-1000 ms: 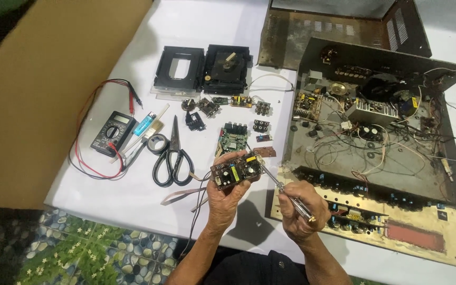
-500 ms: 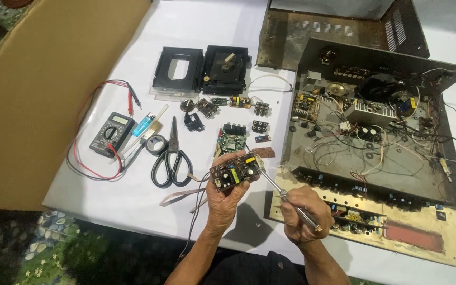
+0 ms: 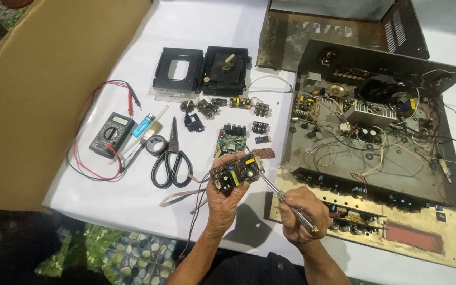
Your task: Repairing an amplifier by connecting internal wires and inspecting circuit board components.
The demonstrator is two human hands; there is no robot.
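Fingers (image 3: 222, 182) of left hand (image 3: 222, 203) closed under small brown circuit board (image 3: 237, 173), tilted up for access; right hand (image 3: 299, 214) wrapped around screwdriver (image 3: 286, 201), tip touching board's three-o'clock edge, above white surface (image 3: 133, 200), scissors (image 3: 171, 158) at nine o'clock.

White table (image 3: 133, 203): scissors (image 3: 171, 158), multimeter (image 3: 111, 134)

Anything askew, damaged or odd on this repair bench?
Nothing spilled or broken. The amplifier chassis lies opened with loose wires, its front panel flat by the table edge. The left hand holds a small circuit board; the right hand holds a screwdriver to it.
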